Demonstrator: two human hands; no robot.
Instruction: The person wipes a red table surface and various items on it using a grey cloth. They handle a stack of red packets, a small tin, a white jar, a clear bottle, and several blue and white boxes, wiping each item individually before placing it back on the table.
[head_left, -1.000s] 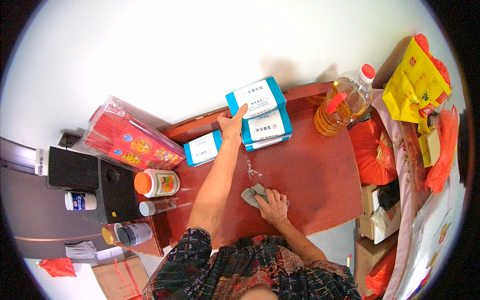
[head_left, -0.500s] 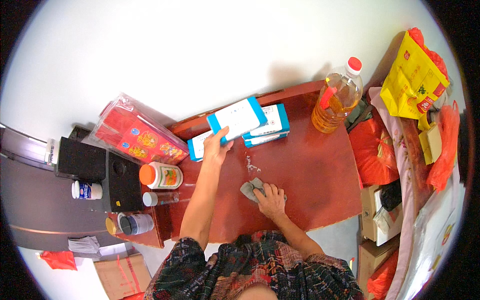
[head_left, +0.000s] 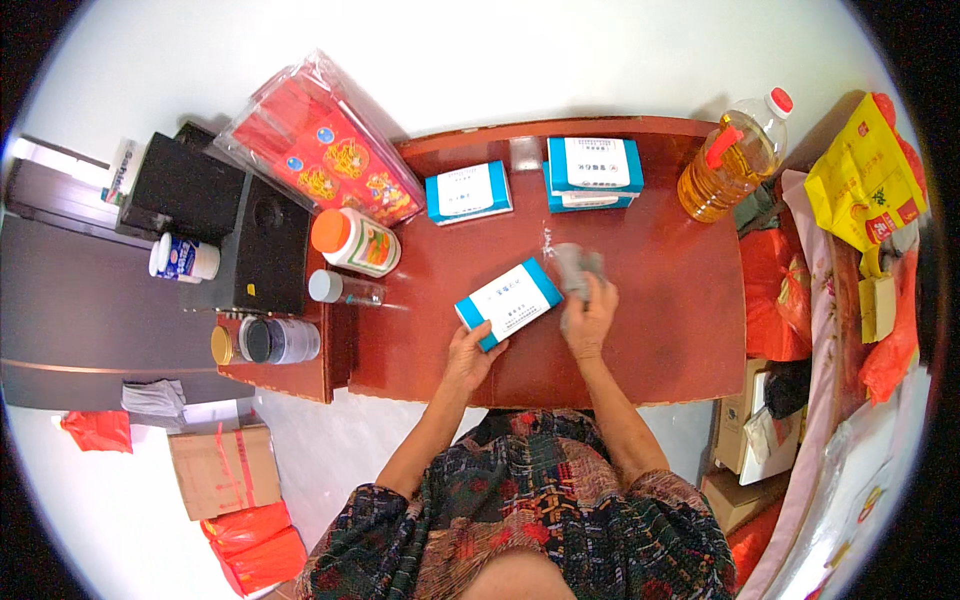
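My left hand (head_left: 472, 354) grips the near corner of a blue-and-white box (head_left: 508, 300), thumb on top, held tilted above the red-brown table. A grey cloth (head_left: 574, 266) is bunched under the fingers of my right hand (head_left: 592, 322), just right of the box. Small white crumbs (head_left: 547, 240) are scattered beside the cloth. Farther back, a similar box (head_left: 468, 191) lies on the left, and a stack of like boxes (head_left: 594, 166) sits to the right of it.
A bottle of amber liquid (head_left: 722, 165) stands at the back right. Along the left side are red printed packages (head_left: 330, 150), an orange-capped white jar (head_left: 356, 242), a clear bottle (head_left: 348, 289) and a black speaker (head_left: 262, 245). A yellow bag (head_left: 866, 180) sits beyond the right edge.
My left hand has brought the box from the back toward me and lower. My right hand and the cloth have shifted toward the crumbs. The view has also shifted.
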